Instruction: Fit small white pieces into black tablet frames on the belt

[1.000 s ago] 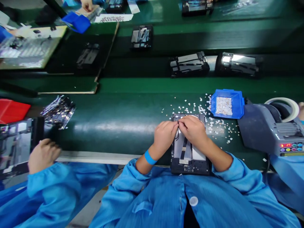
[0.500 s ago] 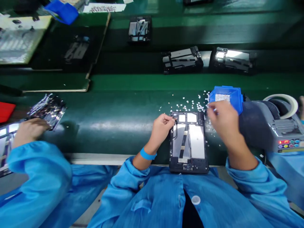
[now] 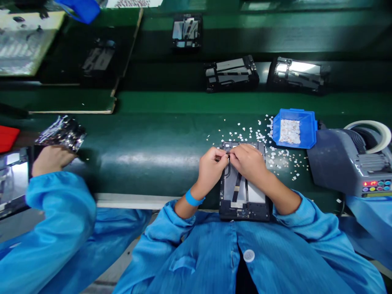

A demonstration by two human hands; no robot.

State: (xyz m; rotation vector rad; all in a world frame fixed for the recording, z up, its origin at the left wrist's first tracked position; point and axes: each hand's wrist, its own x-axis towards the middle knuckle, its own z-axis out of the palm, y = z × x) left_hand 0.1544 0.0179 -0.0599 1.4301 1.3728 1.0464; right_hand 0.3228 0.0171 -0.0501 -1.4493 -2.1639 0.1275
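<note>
An opened tablet (image 3: 243, 212) lies in front of me at the bench edge, its silver battery plates and dark ribbon cable exposed. At its upper left part, my left hand (image 3: 210, 166) is closed in a pinch, with a small dark bit showing between the fingers. Fingertips of my right hand (image 3: 249, 164) meet those of the left there, also pinched; what they hold is too small to make out. That hand covers much of the tablet's upper half. Small white pieces (image 3: 277, 155) lie scattered around the tablet's top and right side.
A blue bin (image 3: 310, 139) of white pieces stands right of the tablet, beside a grey tape dispenser (image 3: 337, 159) with a tape roll (image 3: 382, 134). Further opened tablets (image 3: 232, 73) lie beyond. At left, a co-worker's hand (image 3: 52, 161) touches a shiny bundle (image 3: 63, 132).
My right hand has moved left and down from the blue bin to the tablet, joining my left hand. The left hand stays at the tablet's upper left. The co-worker's hand has shifted right.
</note>
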